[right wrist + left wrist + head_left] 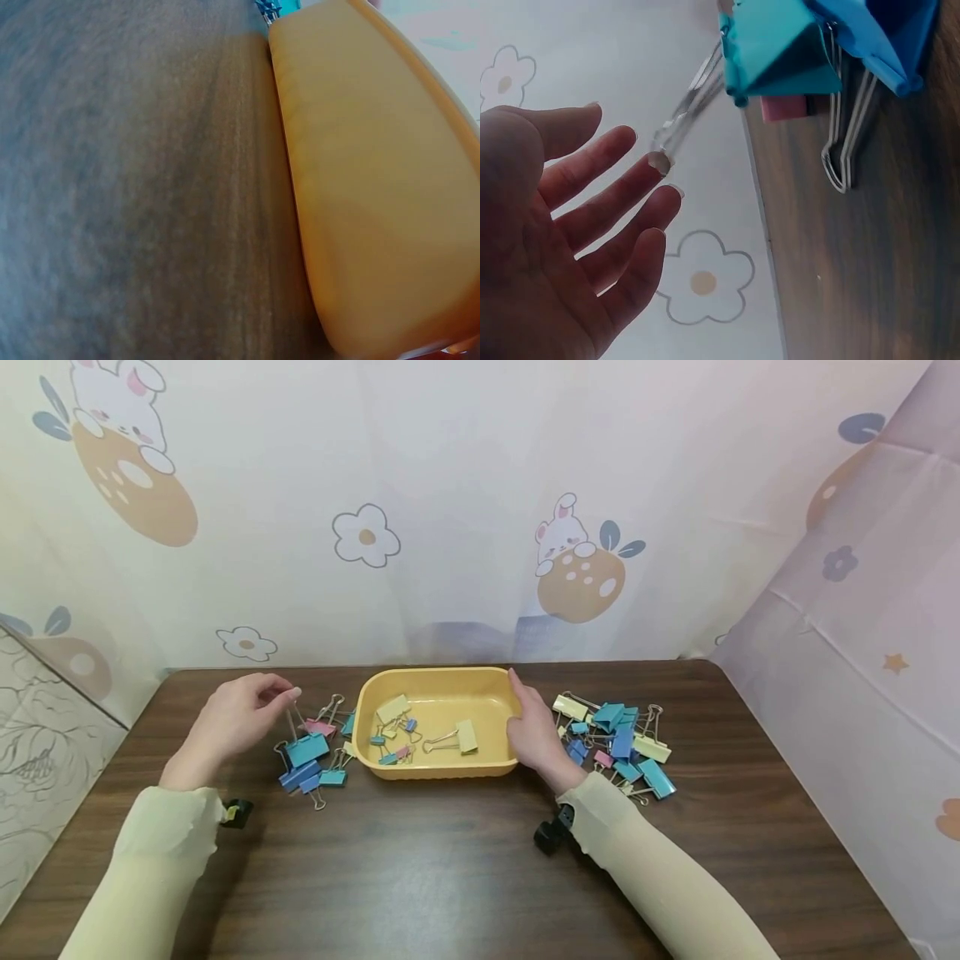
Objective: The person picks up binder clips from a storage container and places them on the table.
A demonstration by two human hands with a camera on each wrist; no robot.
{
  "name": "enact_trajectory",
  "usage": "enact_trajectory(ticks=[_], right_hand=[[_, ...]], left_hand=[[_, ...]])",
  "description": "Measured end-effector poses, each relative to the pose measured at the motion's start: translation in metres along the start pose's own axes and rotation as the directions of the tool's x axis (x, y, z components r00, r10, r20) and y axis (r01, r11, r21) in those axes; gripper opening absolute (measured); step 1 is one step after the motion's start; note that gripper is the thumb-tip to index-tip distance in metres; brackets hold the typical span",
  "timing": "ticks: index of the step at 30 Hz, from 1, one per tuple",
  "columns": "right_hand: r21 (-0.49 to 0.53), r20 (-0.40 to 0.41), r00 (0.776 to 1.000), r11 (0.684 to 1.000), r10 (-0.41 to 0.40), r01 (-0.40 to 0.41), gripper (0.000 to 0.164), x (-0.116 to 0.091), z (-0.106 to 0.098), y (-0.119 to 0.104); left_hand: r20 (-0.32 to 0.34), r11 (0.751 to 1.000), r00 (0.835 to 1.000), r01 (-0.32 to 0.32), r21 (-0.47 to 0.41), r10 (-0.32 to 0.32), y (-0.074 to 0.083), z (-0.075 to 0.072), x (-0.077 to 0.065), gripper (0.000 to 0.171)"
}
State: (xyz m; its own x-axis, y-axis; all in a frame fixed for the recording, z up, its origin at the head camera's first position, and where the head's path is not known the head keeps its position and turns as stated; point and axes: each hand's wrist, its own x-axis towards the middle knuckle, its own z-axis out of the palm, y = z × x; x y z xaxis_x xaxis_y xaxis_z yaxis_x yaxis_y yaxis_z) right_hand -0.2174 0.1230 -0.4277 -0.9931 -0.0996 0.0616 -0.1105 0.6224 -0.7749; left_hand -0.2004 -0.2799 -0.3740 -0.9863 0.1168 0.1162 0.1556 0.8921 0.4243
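My left hand [243, 710] is over the left pile, its fingertips at the raised wire handle of a large teal binder clip [307, 748]. In the left wrist view the fingers [604, 217] are loosely spread, one fingertip right at that handle, the thumb apart from it. Blue binder clips [302, 775] lie against the teal one. My right hand [536, 731] grips the right end of a yellow plastic tray [435, 772], thumb over its rim. Inside are a pale yellow clip [467, 737] with handles pointing left, another yellow clip [393, 709] and several small coloured ones.
Right of the tray, beyond my right hand, lies a mixed pile of teal, blue, yellow and pink binder clips [622, 739]. The brown wooden table [420, 877] meets a printed curtain [450, 527] at its back edge.
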Motion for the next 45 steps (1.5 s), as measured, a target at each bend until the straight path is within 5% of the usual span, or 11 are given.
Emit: enact_trajectory(ticks=[7,14,18,24,35,40,45], right_hand=[[-0.003,-0.001,1.0,1.0,-0.011,0.011,0.083,0.0,0.0,0.0],[-0.005,0.003,1.0,1.0,-0.005,0.005,0.082,0.0,0.0,0.0],[-0.006,0.008,1.0,1.0,-0.003,0.003,0.082,0.0,-0.001,0.0],[-0.015,-0.002,1.0,1.0,-0.009,0.008,0.083,-0.001,-0.003,0.0],[-0.003,0.02,1.0,1.0,-0.008,0.008,0.085,0.004,0.005,-0.005],[-0.032,0.023,1.0,0.999,0.008,-0.007,0.085,0.003,0.003,-0.004],[-0.045,0.016,1.0,0.999,0.018,-0.018,0.081,0.001,-0.002,-0.003]], left_hand=[[0.002,0.999,0.999,-0.049,-0.022,0.049,0.025,0.003,0.002,0.038],[0.034,0.98,0.979,-0.197,-0.04,0.199,0.063,0.015,0.004,0.027],[0.08,0.945,0.942,-0.326,-0.014,0.326,0.086,0.026,0.005,0.022],[0.202,0.914,0.893,-0.405,-0.027,0.402,0.116,0.047,0.014,0.022],[0.497,0.837,0.742,-0.545,0.055,0.45,0.167,0.071,0.049,0.032],[0.551,0.807,0.713,-0.58,0.115,0.434,0.179,0.092,0.055,0.035],[0.587,0.807,0.695,-0.579,0.116,0.415,0.19,0.101,0.055,0.031]])
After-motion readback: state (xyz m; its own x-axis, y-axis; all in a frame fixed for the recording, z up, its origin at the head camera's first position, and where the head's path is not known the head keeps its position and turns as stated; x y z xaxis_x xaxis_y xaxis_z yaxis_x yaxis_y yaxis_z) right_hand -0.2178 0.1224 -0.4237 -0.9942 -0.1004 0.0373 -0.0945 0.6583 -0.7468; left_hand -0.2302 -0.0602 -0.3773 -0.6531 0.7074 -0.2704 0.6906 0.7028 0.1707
